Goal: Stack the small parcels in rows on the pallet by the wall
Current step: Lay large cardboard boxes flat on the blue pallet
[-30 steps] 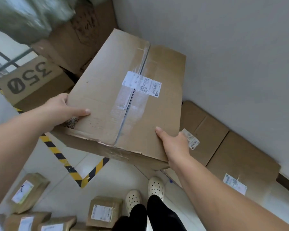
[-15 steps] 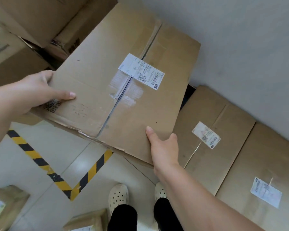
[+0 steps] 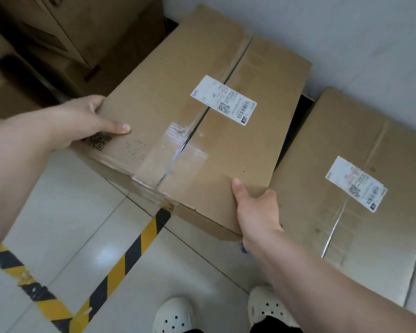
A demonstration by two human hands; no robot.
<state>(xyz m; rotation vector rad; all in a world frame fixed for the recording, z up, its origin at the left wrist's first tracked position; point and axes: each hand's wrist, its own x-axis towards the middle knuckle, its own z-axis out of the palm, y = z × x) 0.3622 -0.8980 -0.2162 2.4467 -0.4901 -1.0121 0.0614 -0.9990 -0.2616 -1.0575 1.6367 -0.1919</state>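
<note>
Item: taped parcel [image 3: 154, 104], between hands, far end toward wall [image 3: 346, 32]. Left hand [image 3: 82, 121] clamps near-left corner, thumb on top. Right hand [image 3: 255, 210] clamps near-right corner likewise. Two-corner hold likely steadies wide load. Beyond right hand: second carton [image 3: 346, 224], just beside. Pallet unseen.

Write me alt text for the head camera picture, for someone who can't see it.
A left hand and a right hand grip a cardboard box by its near corners, next to a second box by a white wall. Yellow-black floor tape and white shoes show below.
</note>
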